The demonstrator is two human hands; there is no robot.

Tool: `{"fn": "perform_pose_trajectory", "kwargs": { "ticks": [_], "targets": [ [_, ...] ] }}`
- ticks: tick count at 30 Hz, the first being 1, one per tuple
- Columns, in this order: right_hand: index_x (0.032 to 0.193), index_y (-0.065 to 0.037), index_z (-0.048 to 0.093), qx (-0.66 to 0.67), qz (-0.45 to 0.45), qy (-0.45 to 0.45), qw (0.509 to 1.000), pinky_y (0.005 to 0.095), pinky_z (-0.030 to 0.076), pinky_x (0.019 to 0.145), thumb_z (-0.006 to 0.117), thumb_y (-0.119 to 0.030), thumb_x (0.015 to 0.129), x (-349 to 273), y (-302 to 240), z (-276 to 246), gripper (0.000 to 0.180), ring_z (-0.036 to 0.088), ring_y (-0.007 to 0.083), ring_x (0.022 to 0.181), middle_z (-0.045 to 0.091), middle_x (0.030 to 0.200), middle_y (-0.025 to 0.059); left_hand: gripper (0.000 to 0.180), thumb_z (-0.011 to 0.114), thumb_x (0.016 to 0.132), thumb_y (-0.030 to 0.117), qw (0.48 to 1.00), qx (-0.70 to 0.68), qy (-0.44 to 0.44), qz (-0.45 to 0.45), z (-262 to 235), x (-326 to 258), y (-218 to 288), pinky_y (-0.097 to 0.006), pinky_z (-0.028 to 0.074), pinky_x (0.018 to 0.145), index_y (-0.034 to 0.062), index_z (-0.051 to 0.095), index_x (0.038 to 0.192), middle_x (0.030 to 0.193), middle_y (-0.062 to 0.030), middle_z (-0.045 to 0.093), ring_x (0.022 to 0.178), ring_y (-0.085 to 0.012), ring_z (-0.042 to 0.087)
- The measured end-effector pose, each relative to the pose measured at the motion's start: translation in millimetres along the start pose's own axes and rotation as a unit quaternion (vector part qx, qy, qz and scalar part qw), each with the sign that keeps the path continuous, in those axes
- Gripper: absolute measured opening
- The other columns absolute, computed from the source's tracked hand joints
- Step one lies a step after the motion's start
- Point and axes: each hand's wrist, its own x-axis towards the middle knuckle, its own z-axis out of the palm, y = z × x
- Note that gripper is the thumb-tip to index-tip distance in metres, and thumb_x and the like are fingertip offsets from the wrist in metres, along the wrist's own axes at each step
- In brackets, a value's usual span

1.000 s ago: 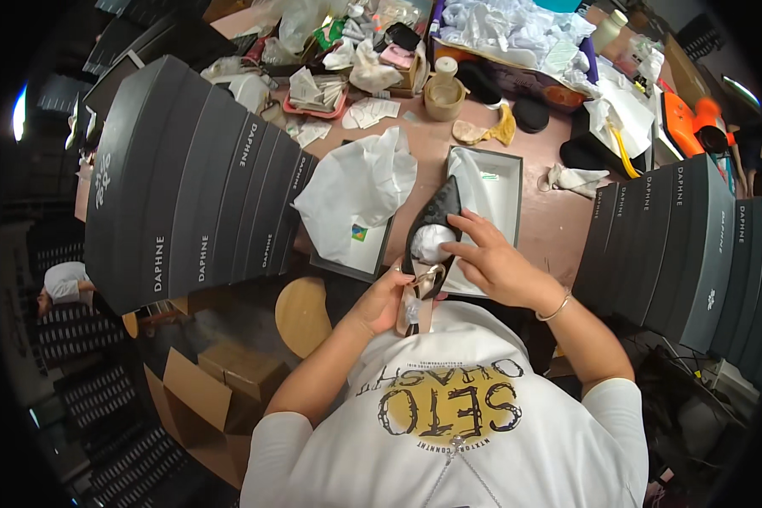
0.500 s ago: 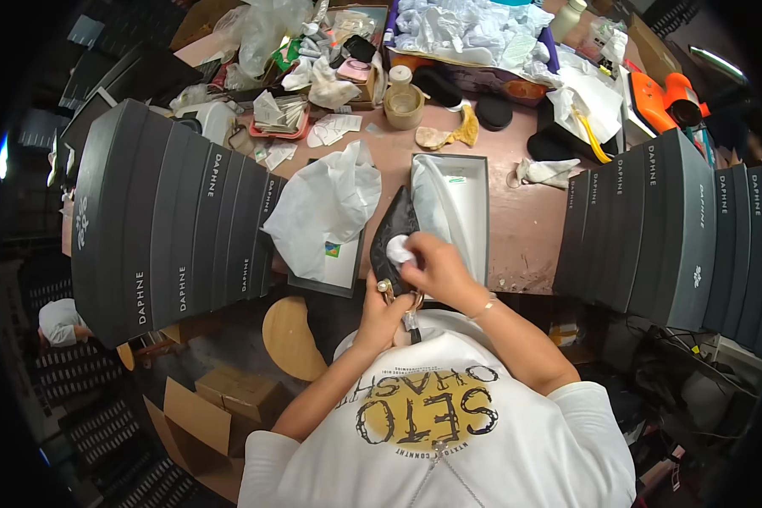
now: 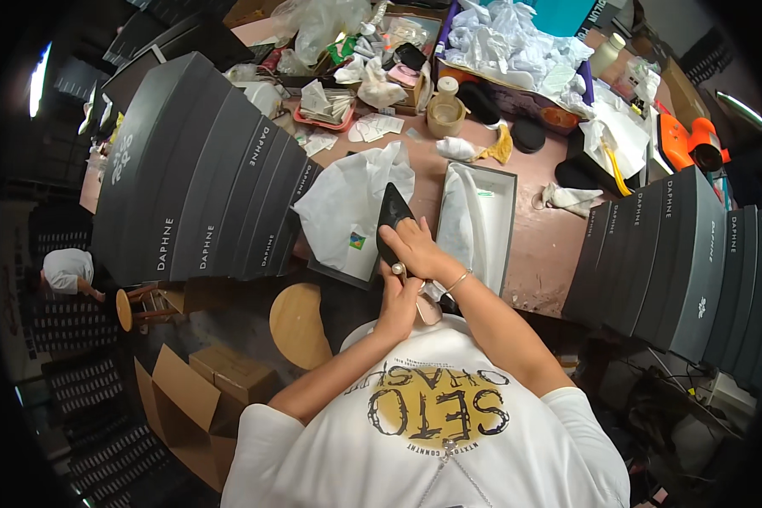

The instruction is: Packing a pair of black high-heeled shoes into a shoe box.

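Observation:
A black pointed-toe shoe (image 3: 391, 209) with a pearl ornament (image 3: 398, 268) is held in front of my chest, toe pointing away. My left hand (image 3: 400, 296) is closed around its heel end. My right hand (image 3: 415, 250) lies over the front of the shoe, with fingers closed about it; what is under the palm is hidden. A beige part (image 3: 427, 311) shows below the left hand. To the left is an open box (image 3: 347, 275) with white tissue paper (image 3: 347, 190) in it. On the right stands another open shoe box (image 3: 504, 229) with a wrapped white bundle (image 3: 466, 212) inside.
Dark shoe boxes are stacked at left (image 3: 195, 186) and right (image 3: 652, 254). Behind are a jar (image 3: 445, 114), a white wad (image 3: 456, 150), a yellow cloth (image 3: 501, 146) and a bin of crumpled paper (image 3: 516, 42). A stool (image 3: 300, 326) stands below the table.
The white wad that was in my right hand now lies on the table near the yellow cloth. My right hand has come onto the shoe. The whole view has shifted.

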Motion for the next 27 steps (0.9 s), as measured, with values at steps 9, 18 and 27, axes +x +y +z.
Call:
{"fn": "perform_pose_trajectory", "kwargs": {
  "ticks": [9, 18, 27],
  "targets": [
    [0.102, 0.009, 0.051, 0.033, -0.020, 0.031, 0.999, 0.0590, 0.021, 0.106, 0.030, -0.052, 0.097, -20, -64, -13, 0.064, 0.045, 0.0427, 0.110, 0.049, 0.106, 0.0268, 0.053, 0.050, 0.094, 0.043, 0.990, -0.120, -0.031, -0.060, -43, 45, 67, -0.034, 0.049, 0.083, 0.0142, 0.035, 0.136, 0.113, -0.0085, 0.055, 0.096, -0.0205, 0.058],
    [0.125, -0.021, 0.050, 0.089, -0.074, -0.095, 0.989, 0.0469, 0.037, 0.081, 0.034, -0.032, 0.097, 13, -48, 5, 0.035, 0.051, 0.0337, 0.092, 0.052, 0.090, 0.0176, 0.043, 0.051, 0.093, 0.047, 0.977, -0.135, 0.012, -0.162, -82, 63, 55, -0.036, 0.053, 0.074, 0.0058, 0.056, 0.101, 0.088, -0.0074, 0.061, 0.081, -0.0197, 0.062],
    [0.101, 0.002, 0.060, 0.276, -0.009, 0.001, 0.961, 0.0558, 0.023, 0.106, 0.043, -0.031, 0.095, -51, -67, -58, 0.038, 0.037, 0.0403, 0.127, 0.042, 0.131, 0.0291, 0.045, 0.048, 0.096, 0.044, 0.986, -0.149, -0.027, -0.070, -62, 49, 71, -0.031, 0.053, 0.069, 0.0062, 0.046, 0.121, 0.090, -0.0078, 0.061, 0.080, -0.0165, 0.062]
  ]
}}
